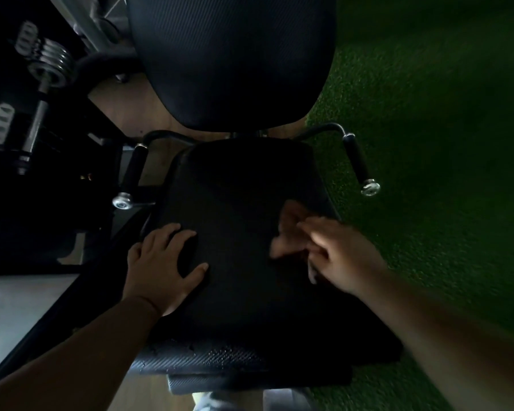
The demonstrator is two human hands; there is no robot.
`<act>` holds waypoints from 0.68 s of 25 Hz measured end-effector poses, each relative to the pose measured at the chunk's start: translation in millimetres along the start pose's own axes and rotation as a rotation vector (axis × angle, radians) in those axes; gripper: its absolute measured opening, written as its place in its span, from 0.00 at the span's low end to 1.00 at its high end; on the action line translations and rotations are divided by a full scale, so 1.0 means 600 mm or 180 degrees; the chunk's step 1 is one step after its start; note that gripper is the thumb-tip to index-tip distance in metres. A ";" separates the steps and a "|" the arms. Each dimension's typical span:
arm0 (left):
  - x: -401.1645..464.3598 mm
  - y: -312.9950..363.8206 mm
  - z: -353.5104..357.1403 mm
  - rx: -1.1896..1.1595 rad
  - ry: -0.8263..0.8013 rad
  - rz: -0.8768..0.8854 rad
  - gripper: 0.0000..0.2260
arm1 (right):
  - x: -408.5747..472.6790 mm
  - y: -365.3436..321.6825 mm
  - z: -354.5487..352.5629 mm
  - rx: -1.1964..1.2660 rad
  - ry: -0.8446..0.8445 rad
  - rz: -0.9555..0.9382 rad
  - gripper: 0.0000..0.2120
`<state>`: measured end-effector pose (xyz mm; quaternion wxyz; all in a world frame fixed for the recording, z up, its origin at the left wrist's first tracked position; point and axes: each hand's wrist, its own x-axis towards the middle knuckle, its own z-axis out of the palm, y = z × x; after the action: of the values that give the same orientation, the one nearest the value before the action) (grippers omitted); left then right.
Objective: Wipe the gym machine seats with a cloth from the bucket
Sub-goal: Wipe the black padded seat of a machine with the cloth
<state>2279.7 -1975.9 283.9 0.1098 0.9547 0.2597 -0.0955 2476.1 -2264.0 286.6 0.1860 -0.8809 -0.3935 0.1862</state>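
The black padded seat (238,203) of a gym machine fills the middle of the view, with its black backrest (232,60) beyond it. My left hand (163,265) rests flat on the seat's left part, fingers spread. My right hand (339,253) is motion-blurred over the seat's right side and holds a brownish cloth (288,229) against the padding. The cloth is also blurred and partly under my fingers. No bucket is in view.
Two black side handles with metal end caps flank the seat, the left handle (134,173) and the right handle (358,161). A bar with metal weight plates (51,63) stands at the upper left. Green turf (442,143) covers the floor to the right.
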 end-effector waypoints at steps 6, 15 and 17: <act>0.001 -0.003 -0.002 -0.0052 -0.0038 0.0025 0.34 | 0.055 -0.094 0.048 -0.0271 -0.0143 0.0213 0.29; 0.003 -0.011 0.004 -0.0096 -0.0061 0.0101 0.33 | 0.124 -0.050 0.023 -0.0237 0.0200 0.1049 0.27; 0.005 -0.012 0.005 -0.0114 -0.0051 0.0098 0.33 | 0.100 -0.093 0.050 -0.0310 -0.0148 0.0421 0.29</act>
<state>2277.9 -1969.4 279.0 0.1305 0.9556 0.2458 -0.0968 2464.3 -2178.5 276.3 0.1211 -0.9084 -0.3471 0.1991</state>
